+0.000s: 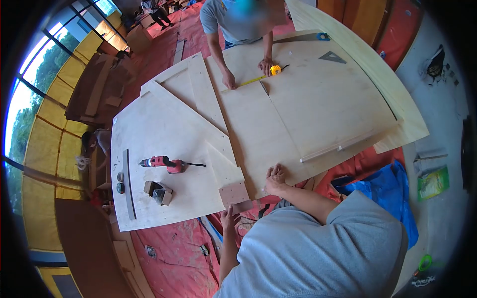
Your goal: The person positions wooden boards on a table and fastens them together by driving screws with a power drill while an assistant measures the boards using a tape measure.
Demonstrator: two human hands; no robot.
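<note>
My left hand (229,218) is at the near edge of the worktop, its fingers closed at the edge of a small brown wooden board (242,206). That board pokes out beneath a square wood piece (233,193) dotted with holes. My right hand (275,180) rests on the large plywood sheet (318,119), fingers apart and slightly bent, with nothing visible in it. Left of my hands, a red cordless drill (161,162) lies on its side. Wooden strips (196,110) form an angled frame on the plywood.
Across the worktop, a co-worker's hands (266,66) hold a yellow tape measure (276,70) stretched over the plywood. A set square (332,57) and a handsaw (303,37) lie at the far side. A small open box (158,192) and a metal bar (128,184) lie at left. Blue tarp (382,191) is at right.
</note>
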